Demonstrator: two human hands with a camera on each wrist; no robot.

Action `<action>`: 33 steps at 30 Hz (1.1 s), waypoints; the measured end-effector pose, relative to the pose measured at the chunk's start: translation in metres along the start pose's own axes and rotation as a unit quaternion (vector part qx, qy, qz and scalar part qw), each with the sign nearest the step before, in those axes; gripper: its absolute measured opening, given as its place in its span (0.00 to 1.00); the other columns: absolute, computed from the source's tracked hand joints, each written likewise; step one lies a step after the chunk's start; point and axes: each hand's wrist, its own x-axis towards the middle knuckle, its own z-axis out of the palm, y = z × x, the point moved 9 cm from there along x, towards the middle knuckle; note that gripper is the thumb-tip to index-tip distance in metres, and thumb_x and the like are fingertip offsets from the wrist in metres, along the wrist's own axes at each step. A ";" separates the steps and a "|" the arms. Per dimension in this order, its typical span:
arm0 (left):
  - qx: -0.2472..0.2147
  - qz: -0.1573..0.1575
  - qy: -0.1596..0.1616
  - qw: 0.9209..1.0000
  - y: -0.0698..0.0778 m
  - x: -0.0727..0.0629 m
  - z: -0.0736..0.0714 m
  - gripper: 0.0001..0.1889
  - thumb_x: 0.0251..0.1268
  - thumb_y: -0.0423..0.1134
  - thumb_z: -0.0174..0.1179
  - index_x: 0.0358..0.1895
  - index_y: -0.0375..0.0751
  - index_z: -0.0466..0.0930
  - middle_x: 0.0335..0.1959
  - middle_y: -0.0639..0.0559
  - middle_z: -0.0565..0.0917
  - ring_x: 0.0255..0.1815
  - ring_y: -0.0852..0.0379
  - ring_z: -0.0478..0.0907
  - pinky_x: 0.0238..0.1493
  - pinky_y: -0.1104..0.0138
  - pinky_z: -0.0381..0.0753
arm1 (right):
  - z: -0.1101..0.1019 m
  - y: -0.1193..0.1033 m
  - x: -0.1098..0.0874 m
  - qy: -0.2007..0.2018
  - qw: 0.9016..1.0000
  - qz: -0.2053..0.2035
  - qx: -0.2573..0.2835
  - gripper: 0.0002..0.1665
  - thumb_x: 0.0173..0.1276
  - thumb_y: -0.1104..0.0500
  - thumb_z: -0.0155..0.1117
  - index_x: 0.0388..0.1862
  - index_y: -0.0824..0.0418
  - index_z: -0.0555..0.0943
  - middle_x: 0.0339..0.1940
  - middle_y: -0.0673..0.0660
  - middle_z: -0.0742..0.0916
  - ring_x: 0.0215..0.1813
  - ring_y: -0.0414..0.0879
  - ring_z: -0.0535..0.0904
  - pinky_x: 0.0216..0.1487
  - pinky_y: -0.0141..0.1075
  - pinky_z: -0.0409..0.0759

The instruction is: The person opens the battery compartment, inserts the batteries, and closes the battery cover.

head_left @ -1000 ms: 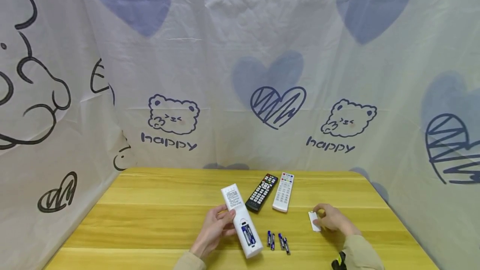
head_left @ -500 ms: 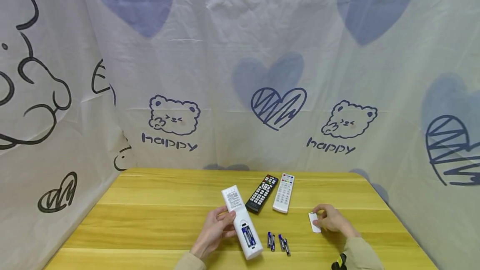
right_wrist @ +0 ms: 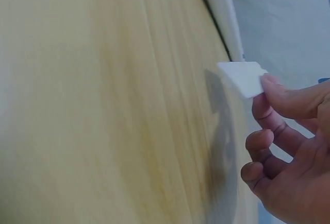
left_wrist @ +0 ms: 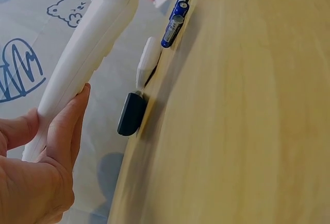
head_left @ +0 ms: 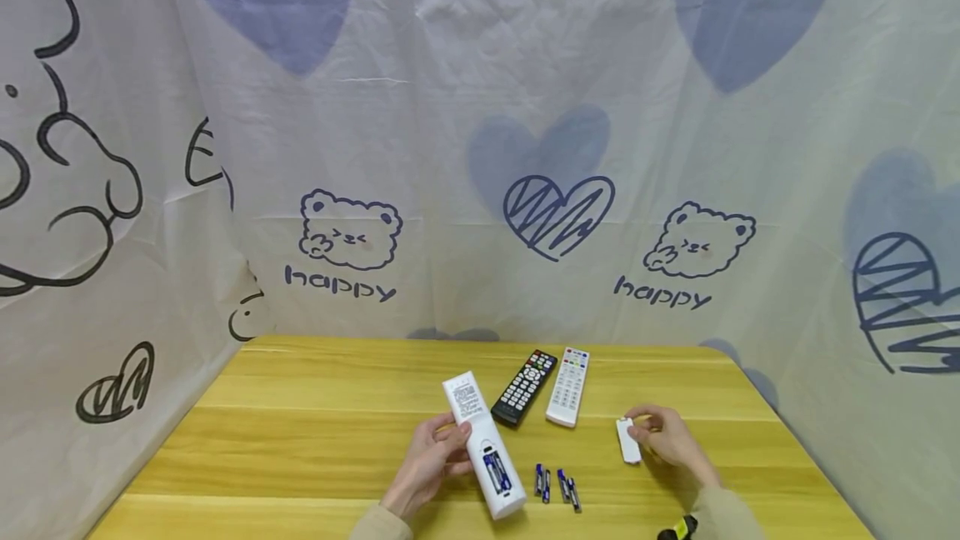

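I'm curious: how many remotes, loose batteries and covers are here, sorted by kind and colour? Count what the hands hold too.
White remotes: 2
Black remote: 1
Loose batteries: 4
White cover: 1
Total: 8

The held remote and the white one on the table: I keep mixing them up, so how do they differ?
The held remote is raised in the left hand; the other white remote lies on the table. The held remote shows its back, with batteries in an uncovered compartment; the other white remote shows its buttons. Both are white and long.
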 end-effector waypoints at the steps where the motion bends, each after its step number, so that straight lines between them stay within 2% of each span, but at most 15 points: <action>1: 0.000 0.000 0.000 1.000 0.000 0.000 0.000 0.31 0.77 0.34 0.52 0.70 0.15 0.52 0.43 0.46 0.88 0.35 0.60 0.87 0.44 0.66 0.90 | 0.000 0.001 0.000 0.008 1.000 0.000 0.008 0.14 0.68 0.70 0.64 0.49 0.78 0.78 0.32 0.67 0.88 0.29 0.32 0.75 0.28 0.27 0.74; 8: -0.001 -0.001 0.001 1.000 -0.004 0.002 0.002 0.31 0.77 0.34 0.52 0.71 0.15 0.52 0.42 0.47 0.88 0.35 0.60 0.86 0.44 0.65 0.90 | 0.010 -0.008 -0.006 0.075 0.991 0.045 0.103 0.19 0.70 0.71 0.62 0.57 0.78 0.76 0.41 0.72 0.89 0.34 0.31 0.80 0.37 0.25 0.78; 16: -0.003 -0.003 0.006 1.000 -0.006 0.004 0.005 0.32 0.76 0.35 0.53 0.72 0.16 0.52 0.44 0.45 0.89 0.34 0.60 0.86 0.43 0.65 0.90 | 0.034 -0.042 -0.009 0.082 0.984 0.061 0.144 0.20 0.69 0.70 0.63 0.59 0.72 0.77 0.41 0.68 0.89 0.35 0.36 0.79 0.40 0.27 0.76; 20: 0.003 0.000 0.012 1.000 -0.006 0.006 0.005 0.33 0.75 0.35 0.54 0.72 0.16 0.52 0.45 0.44 0.89 0.35 0.60 0.86 0.44 0.65 0.90 | 0.051 -0.062 -0.008 0.064 0.984 0.033 0.165 0.19 0.68 0.70 0.63 0.58 0.72 0.77 0.40 0.67 0.89 0.36 0.37 0.80 0.42 0.27 0.77; 26: 0.012 0.002 0.022 1.000 -0.006 0.008 0.007 0.33 0.75 0.35 0.55 0.72 0.17 0.53 0.48 0.38 0.88 0.36 0.59 0.86 0.44 0.64 0.90 | 0.076 -0.098 -0.007 0.010 0.984 -0.057 0.167 0.18 0.70 0.66 0.63 0.56 0.74 0.77 0.37 0.69 0.88 0.34 0.33 0.79 0.39 0.26 0.78; 33: 0.020 0.000 0.028 0.999 -0.009 0.009 0.009 0.32 0.75 0.36 0.56 0.72 0.18 0.56 0.52 0.33 0.86 0.36 0.58 0.87 0.43 0.64 0.90 | 0.101 -0.121 -0.009 -0.032 0.980 -0.105 0.166 0.18 0.70 0.64 0.63 0.55 0.73 0.77 0.38 0.73 0.86 0.34 0.32 0.77 0.37 0.25 0.76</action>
